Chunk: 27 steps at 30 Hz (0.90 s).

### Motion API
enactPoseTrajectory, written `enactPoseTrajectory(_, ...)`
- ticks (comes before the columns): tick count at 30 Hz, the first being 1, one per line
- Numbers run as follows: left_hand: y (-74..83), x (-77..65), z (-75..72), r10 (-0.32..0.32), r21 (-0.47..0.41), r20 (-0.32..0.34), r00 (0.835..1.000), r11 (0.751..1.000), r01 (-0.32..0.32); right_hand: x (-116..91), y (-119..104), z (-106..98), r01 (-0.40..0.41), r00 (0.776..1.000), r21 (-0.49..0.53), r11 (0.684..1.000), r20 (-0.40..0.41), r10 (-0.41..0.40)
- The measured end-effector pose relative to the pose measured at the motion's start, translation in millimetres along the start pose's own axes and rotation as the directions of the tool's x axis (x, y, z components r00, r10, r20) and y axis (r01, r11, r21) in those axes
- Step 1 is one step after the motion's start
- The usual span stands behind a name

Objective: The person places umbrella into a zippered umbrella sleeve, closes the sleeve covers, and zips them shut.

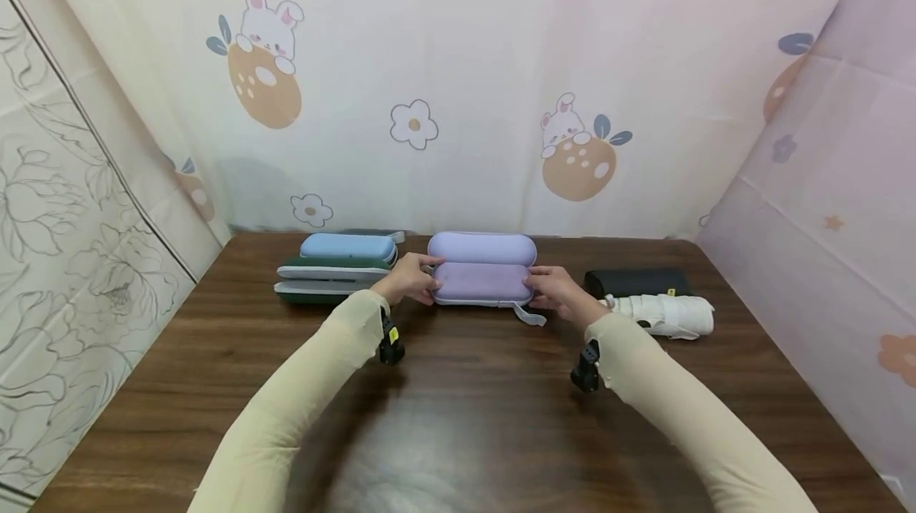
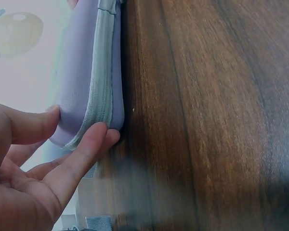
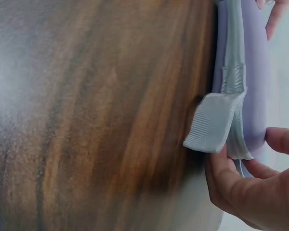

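A purple zippered case [image 1: 483,282] lies near the back of the table, with its grey zip and loop strap [image 3: 213,122] facing the front. My left hand [image 1: 410,278] grips its left end; in the left wrist view the thumb is on the upper shell and fingertips [image 2: 94,137] press by the zip. At the other end, my right hand [image 1: 558,289] holds the case's corner beside the strap, thumb on the shell. Directly behind it is a paler lavender case [image 1: 482,246], its lower part hidden by the purple one.
Left of the hands, a light blue case [image 1: 347,245] stands behind a dark green case [image 1: 336,263] with grey zip edging. To the right, a black rolled item [image 1: 633,282] lies behind a white folded umbrella [image 1: 669,316]. A patterned curtain [image 1: 472,171] borders the table's back.
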<state>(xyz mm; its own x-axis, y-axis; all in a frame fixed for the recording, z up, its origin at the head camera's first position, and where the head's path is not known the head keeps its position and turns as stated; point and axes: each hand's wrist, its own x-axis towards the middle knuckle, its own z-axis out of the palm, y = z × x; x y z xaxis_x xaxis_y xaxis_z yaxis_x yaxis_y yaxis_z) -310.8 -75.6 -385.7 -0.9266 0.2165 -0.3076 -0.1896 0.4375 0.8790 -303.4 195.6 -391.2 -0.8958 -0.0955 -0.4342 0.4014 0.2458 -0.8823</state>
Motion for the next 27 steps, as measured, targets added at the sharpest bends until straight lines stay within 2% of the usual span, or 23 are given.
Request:
enactPoseTrajectory(9, -1.5, -0.4, 0.1, 0.009, 0.040, -0.002, 1.000, 0.999, -0.009, 1.6, 0.0, -0.3, -0.017, 1.000, 0.003, 1.000, 0.010, 0.017)
enactPoseTrajectory(14, -0.9, -5.0, 3.8, 0.055, 0.088, -0.050, 0.997, 0.995, -0.050, 2.8, -1.1, -1.2, -0.021, 0.999, 0.001, 1.000, 0.027, 0.021)
enactPoseTrajectory(18, 2.5, -12.6, 1.8, 0.110, 0.190, -0.119, 0.987, 0.978, -0.086, -3.6, -3.6, -4.9, -0.015, 0.998, -0.009, 1.000, 0.066, 0.016)
enactPoseTrajectory(22, 13.9, -22.9, -14.5, 0.196, 0.321, -0.155, 0.968, 0.937, -0.138, -19.1, -12.0, -10.0, 0.013, 0.994, -0.047, 0.999, 0.112, -0.008)
enactPoseTrajectory(25, 24.3, -31.7, -36.5, 0.265, 0.388, -0.138, 0.954, 0.901, -0.194, -33.9, -22.6, -14.3, 0.055, 0.989, -0.066, 0.996, 0.140, -0.046)
enactPoseTrajectory(27, 28.2, -38.4, -53.8, 0.290, 0.415, -0.106, 0.951, 0.882, -0.222, -44.3, -29.6, -18.2, 0.101, 0.983, -0.093, 0.991, 0.161, -0.085)
